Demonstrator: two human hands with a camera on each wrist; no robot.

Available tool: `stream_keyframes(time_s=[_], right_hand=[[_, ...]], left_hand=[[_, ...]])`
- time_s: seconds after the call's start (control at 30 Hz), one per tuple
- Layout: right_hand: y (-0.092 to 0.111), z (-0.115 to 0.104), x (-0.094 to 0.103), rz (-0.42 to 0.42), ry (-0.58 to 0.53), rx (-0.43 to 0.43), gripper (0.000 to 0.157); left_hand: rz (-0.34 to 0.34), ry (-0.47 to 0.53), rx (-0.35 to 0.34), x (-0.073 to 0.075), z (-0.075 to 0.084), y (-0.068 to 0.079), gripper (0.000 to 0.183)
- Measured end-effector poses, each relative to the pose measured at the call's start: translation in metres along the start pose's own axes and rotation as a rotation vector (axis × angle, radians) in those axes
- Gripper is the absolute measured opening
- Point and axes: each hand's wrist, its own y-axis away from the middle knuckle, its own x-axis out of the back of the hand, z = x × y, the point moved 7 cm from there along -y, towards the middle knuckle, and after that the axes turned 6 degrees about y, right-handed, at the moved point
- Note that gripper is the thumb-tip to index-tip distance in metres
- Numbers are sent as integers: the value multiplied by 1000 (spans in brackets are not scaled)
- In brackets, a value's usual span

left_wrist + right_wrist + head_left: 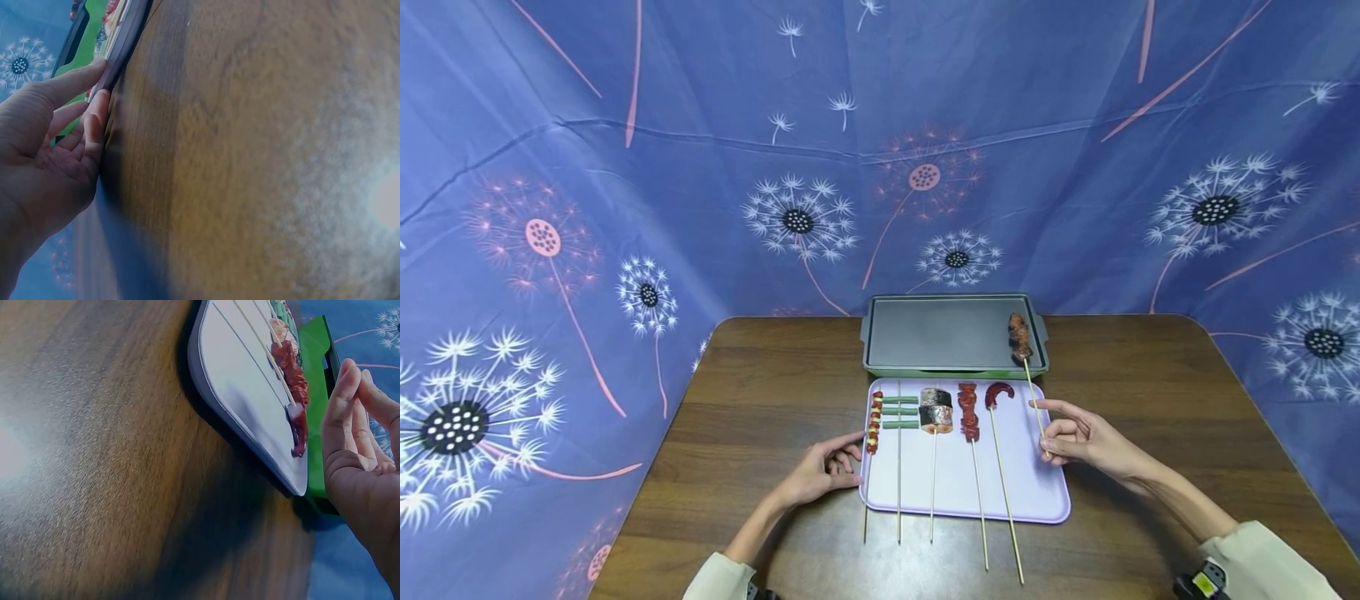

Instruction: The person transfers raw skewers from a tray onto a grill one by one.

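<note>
My right hand pinches the thin stick of a skewer of browned meat chunks, whose meat end is over the right side of the dark grill plate. In the right wrist view the fingertips meet, and the stick cannot be made out. At the left edge of the pale lilac tray, my left hand holds the rim between thumb and fingers. Lying on the tray are a red-and-yellow skewer, a green vegetable skewer, a fish skewer, a red meat skewer and a curled dark-red skewer.
The grill plate's green base stands directly behind the tray. Several sticks reach past the tray's front edge over the brown wooden table. A blue cloth with dandelion prints hangs behind and beside the table.
</note>
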Motion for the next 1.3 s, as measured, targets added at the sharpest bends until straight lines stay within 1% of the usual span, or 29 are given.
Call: stream_keyframes(time_s=[0.1,0.27,0.4,0.57,0.67,0.73,0.8,0.9,1.07,1.17,1.2,1.3], right_hand=[[-5,1,0,5,-10,-9,55],[-13,1,4,23,-3,-25,54],[-17,3,11,64,33,-63,54],[-18,3,21,135,65,-116,59],[-18,3,25,177,63,-130,57],[-19,3,27,196,49,-130,52],[-19,4,28,203,42,-127,48],[-20,4,29,209,31,-123,46],[-22,6,28,219,36,-135,53],[-22,7,28,227,47,-152,53],[-21,8,28,230,52,-160,52],[-19,9,27,240,66,-184,41]], left_hand=[[-4,1,5,0,0,0,69],[-5,-24,-16,3,3,-3,68],[-11,-18,-8,3,3,-4,69],[-12,2,9,2,2,-4,70],[-5,5,8,2,3,-5,70],[0,5,8,2,4,-5,70],[5,3,11,2,5,-5,70],[8,1,19,2,5,-5,69],[10,3,28,2,3,-3,69],[10,2,33,1,0,-1,69],[10,2,35,1,-1,-1,69],[11,0,40,1,-2,0,69]])
